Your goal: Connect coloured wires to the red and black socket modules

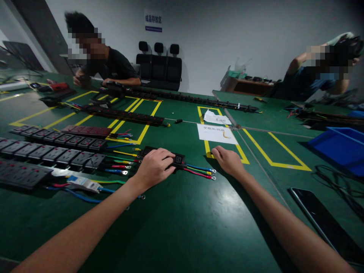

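My left hand (156,165) is wrapped over a short black socket strip (179,159), which lies flat on the green table. Blue, yellow-green and red wires (197,173) run out of the strip's right end and finish in ring terminals. To the right of those terminals, my right hand (227,161) rests low over the yellow tape, its fingers curled and pinched together. Whatever may be between those fingertips is hidden. Just beyond it lies a white sheet with handwriting (212,132), bearing a small yellow wire with a ring terminal (225,134).
Several rows of socket modules (51,153) with wires occupy the left side. Long black strips (127,115) lie farther back. A phone (321,216), black cables (341,185) and a blue tray (338,148) are at right. One person (113,68) sits across; another (301,81) is at far right.
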Available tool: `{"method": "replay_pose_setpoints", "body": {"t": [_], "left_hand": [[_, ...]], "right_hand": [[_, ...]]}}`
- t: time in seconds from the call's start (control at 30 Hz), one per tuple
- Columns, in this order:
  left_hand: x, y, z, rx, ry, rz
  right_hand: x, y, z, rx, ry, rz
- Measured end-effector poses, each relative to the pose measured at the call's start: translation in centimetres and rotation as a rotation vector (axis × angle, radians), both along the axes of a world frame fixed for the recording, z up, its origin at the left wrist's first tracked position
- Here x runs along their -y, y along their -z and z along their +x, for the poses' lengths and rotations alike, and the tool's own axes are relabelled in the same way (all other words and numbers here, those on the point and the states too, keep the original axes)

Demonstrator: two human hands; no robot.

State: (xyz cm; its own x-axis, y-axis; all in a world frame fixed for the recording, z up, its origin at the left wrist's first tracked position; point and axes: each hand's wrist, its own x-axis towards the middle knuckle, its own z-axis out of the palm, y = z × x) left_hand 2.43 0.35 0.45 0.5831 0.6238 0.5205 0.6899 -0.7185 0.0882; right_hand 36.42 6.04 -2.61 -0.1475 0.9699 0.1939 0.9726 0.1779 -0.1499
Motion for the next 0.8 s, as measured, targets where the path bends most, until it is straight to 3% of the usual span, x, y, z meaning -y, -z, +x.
{"method": "replay_pose_setpoints", "body": {"t": [0.3,0.53,0.8], "left_hand": [[-0.22,0.35,-0.02,0.104,0.000,-0.038],[-0.04,0.02,0.16,0.108,-0.040,-0.118],[-0.16,0.70,0.11,0.092,-0.056,-0.127]], "right_hand": [[0.03,0.15,0.01,0.002,0.005,0.018],[-0.01,0.04,0.10,-0.016,-0.004,0.007],[-0.02,0.04,0.09,-0.013,-0.012,0.014]]}}
